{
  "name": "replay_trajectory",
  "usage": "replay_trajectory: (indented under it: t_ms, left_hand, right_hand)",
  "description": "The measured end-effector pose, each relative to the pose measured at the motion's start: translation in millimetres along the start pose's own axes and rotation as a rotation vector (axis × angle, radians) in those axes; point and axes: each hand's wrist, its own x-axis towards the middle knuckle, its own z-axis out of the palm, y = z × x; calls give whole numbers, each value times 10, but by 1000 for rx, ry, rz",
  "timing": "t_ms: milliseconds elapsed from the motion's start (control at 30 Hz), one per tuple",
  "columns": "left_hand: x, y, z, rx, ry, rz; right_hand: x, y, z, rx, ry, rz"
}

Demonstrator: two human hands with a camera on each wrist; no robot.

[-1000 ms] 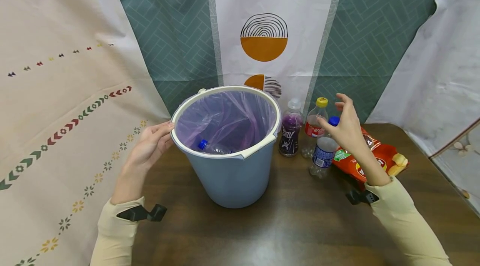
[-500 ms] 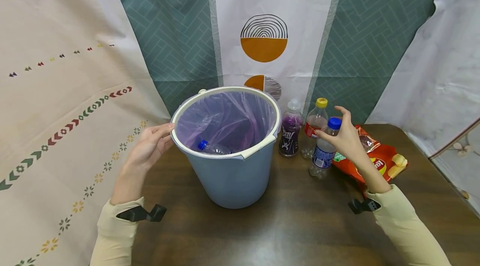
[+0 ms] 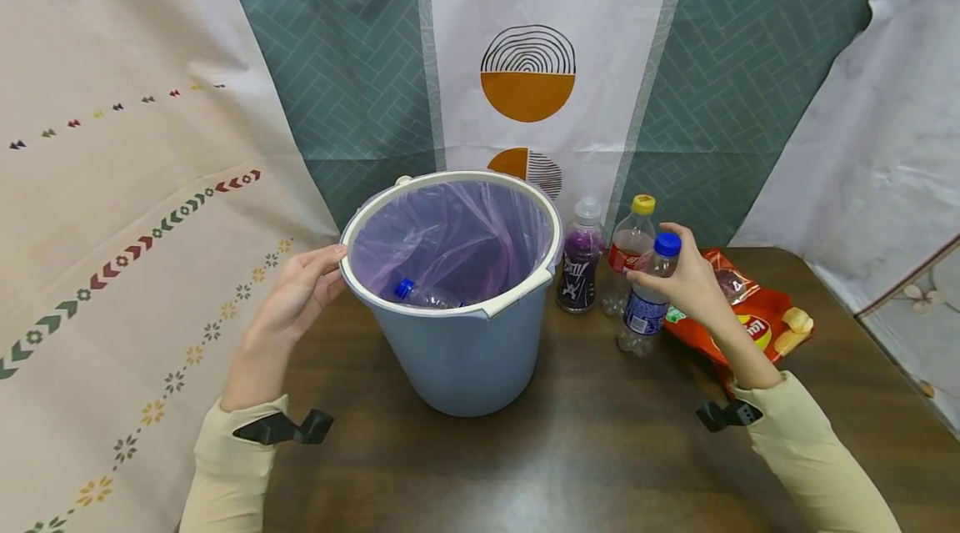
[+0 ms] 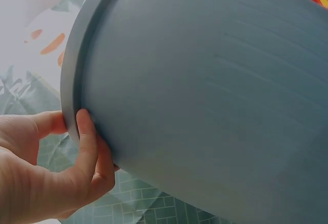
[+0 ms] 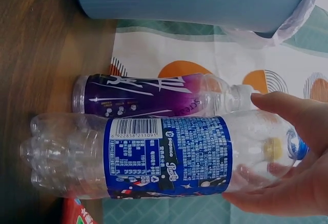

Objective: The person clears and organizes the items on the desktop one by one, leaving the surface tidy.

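My left hand [image 3: 300, 291] pinches the rim of a light-blue bucket [image 3: 465, 366], thumb on one side and fingers [image 4: 88, 147] on the other in the left wrist view. A pink plastic bag [image 3: 480, 224] lines the bucket, and a blue-capped bottle [image 3: 431, 297] lies inside. My right hand [image 3: 686, 279] holds an upright plastic bottle with a blue label [image 5: 169, 157] near its shoulder. Its thumb and fingers curl round opposite sides below the blue cap [image 3: 667, 245]. Clear plastic shows above and below the label.
Behind the held bottle stand a purple drink bottle [image 3: 579, 266] and a yellow-capped bottle with a red label [image 3: 630, 245]. A red chip bag [image 3: 757, 320] lies to the right on the brown table [image 3: 600, 450]. Patterned cloth [image 3: 360, 57] hangs at the back.
My right hand has come down and left onto the blue-capped bottle, its fingers closing round the upper part. The left hand stays on the bucket's rim.
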Motion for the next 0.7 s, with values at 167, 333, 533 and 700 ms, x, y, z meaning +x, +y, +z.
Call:
replay_trajectory:
  t_ms: [167, 333, 533, 700]
  left_hand:
    - [2, -12, -13, 9, 10, 11]
    - [2, -18, -23, 39, 14, 20]
    - [1, -18, -29, 54, 18, 22]
    - [5, -1, -28, 70, 24, 24]
  right_hand:
    - [-5, -9, 1, -1, -1, -5]
    - [-26, -18, -6, -11, 7, 3]
    - [-36, -86, -27, -22, 17, -28]
    - [-39, -195, -73, -32, 31, -53]
